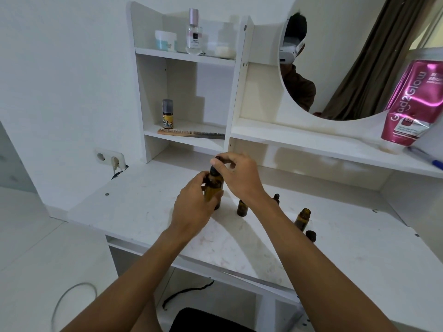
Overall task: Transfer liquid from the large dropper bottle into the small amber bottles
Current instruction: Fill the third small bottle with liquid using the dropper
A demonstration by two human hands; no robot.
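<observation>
The large amber dropper bottle [214, 188] stands upright on the white vanity top [143, 207]. My left hand [194, 202] wraps around its body. My right hand [237, 176] pinches the black dropper cap [217, 164] on top of it. To the right stand small amber bottles: one [242, 207] just beside my right wrist, another [276, 198] partly hidden behind that wrist, an uncapped one [302, 219] farther right, and a dark-capped one [311, 235] against my right forearm.
A white shelf unit [187, 56] behind holds a perfume bottle [194, 34], a jar [165, 40], a small spray bottle [167, 113] and a comb [190, 133]. A round mirror [347, 56] and a pink pouch [412, 101] are at the right. A wall socket [111, 159] is at the left.
</observation>
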